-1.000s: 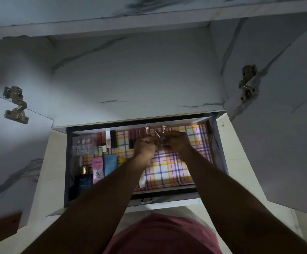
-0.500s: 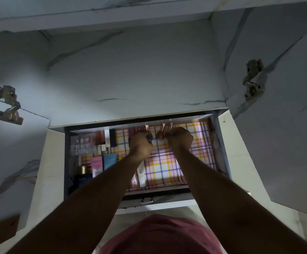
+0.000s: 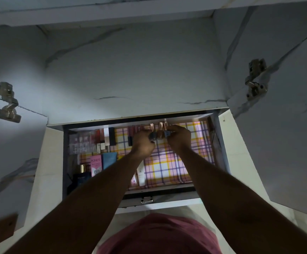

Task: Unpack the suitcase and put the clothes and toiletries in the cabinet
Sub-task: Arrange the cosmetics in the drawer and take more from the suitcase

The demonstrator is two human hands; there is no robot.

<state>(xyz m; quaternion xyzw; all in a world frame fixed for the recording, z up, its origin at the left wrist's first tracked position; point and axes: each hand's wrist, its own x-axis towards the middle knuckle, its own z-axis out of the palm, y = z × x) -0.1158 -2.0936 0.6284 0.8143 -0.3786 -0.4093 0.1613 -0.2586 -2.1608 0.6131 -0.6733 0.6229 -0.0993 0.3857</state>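
Overhead, looking down into a marble-patterned cabinet (image 3: 130, 70) with both doors swung wide, metal hinges (image 3: 5, 103) showing at either side. Below, a pulled-out drawer (image 3: 220, 143) lined with pink, yellow and purple checked paper (image 3: 172, 165). Along the drawer's left half, toiletries: a pink Pond's tube (image 3: 95, 165), a blue tube (image 3: 109, 157) just beside it, a dark bottle with a gold cap (image 3: 81, 176), a clear organizer of small cosmetics (image 3: 81, 142). Near the front edge, white tubes (image 3: 141, 174) partly hidden by the left forearm. At the drawer's back, left hand (image 3: 143, 143) and right hand (image 3: 179, 137) close together, fingers curled, each pinching small rose-gold-capped bottles (image 3: 159, 130) standing upright there.
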